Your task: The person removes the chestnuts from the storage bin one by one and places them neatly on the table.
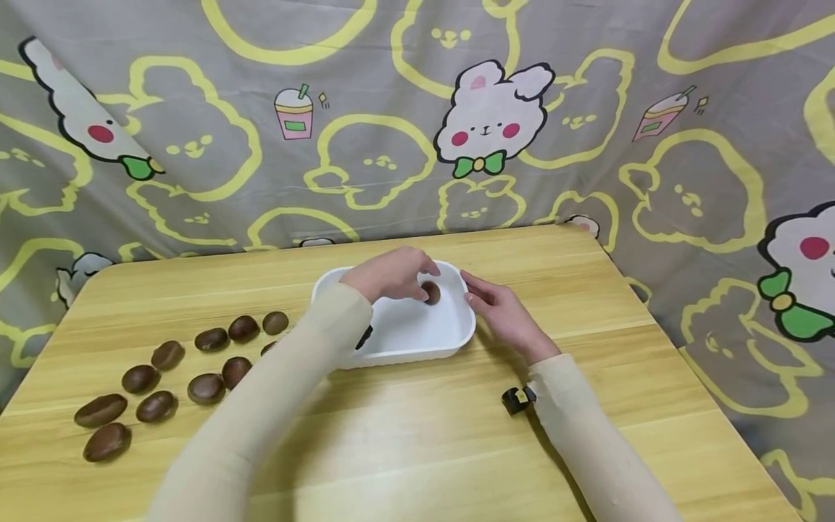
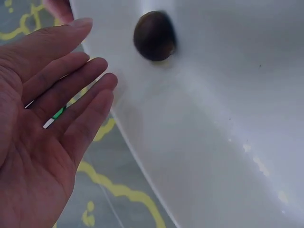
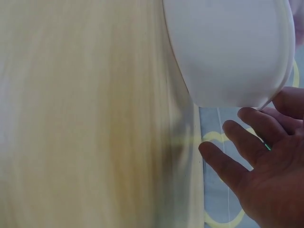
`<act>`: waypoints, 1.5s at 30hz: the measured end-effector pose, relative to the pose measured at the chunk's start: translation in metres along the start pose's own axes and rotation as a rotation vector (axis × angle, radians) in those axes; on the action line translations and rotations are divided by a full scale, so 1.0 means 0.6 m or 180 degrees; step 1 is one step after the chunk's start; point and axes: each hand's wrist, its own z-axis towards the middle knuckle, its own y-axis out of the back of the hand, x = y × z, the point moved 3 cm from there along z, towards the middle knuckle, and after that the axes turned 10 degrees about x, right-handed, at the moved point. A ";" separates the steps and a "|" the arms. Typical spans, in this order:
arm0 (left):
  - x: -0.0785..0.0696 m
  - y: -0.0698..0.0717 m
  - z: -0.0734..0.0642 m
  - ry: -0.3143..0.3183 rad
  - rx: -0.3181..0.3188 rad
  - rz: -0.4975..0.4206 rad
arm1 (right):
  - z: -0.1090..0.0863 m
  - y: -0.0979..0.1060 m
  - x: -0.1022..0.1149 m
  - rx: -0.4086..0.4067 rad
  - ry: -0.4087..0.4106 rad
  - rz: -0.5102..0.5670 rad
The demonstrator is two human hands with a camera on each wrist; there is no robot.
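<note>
A white rectangular tray [image 1: 417, 354] sits on the wooden table with a brown chestnut [image 1: 431, 293] inside, near its far right part. Over the tray reaches my left hand [image 1: 398, 274]; in the left wrist view its fingers are extended, and a gap separates them from the chestnut [image 2: 155, 36]. At the tray's right end, my right hand [image 1: 505, 312] pinches the rim. The right wrist view shows the thumb on the tray's edge [image 3: 232, 52], with fingers along the outside.
Several chestnuts [image 1: 156, 407] lie in rough rows on the table's left side, some partly hidden by the left sleeve [image 1: 261, 406]. A black wrist camera [image 1: 518, 400] hangs at the right cuff. Patterned grey curtains [image 1: 365, 87] border the table [image 1: 417, 449] behind and at right.
</note>
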 end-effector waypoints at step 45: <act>-0.010 0.021 -0.039 -0.0157 -0.0325 -0.0462 | 0.002 -0.001 0.004 0.0014 -0.0051 -0.0054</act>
